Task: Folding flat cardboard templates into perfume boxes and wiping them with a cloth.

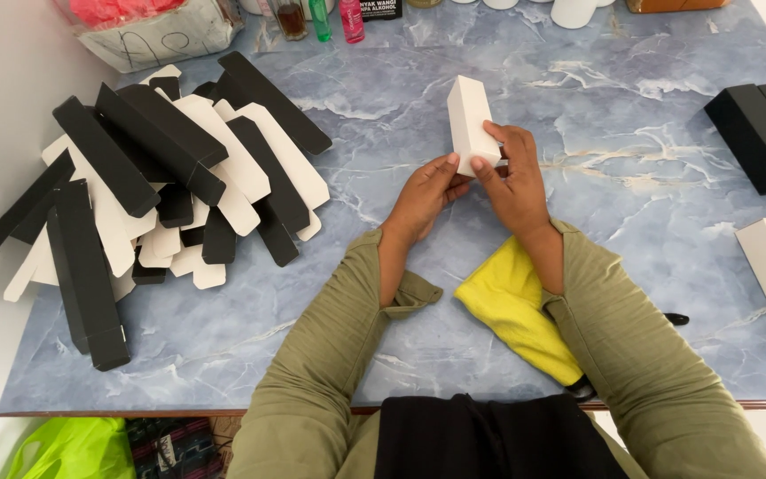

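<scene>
Together, left hand and right hand grip white box at near end; yellow cloth beneath wrists, flat box pile far left.

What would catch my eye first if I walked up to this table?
Probably the small white box near the middle of the blue marbled table, held by the left hand and right hand together. Next, the big untidy pile of flat black and white cartons on the table's left side. A bright yellow cloth lies under the right forearm, near the front edge.
</scene>
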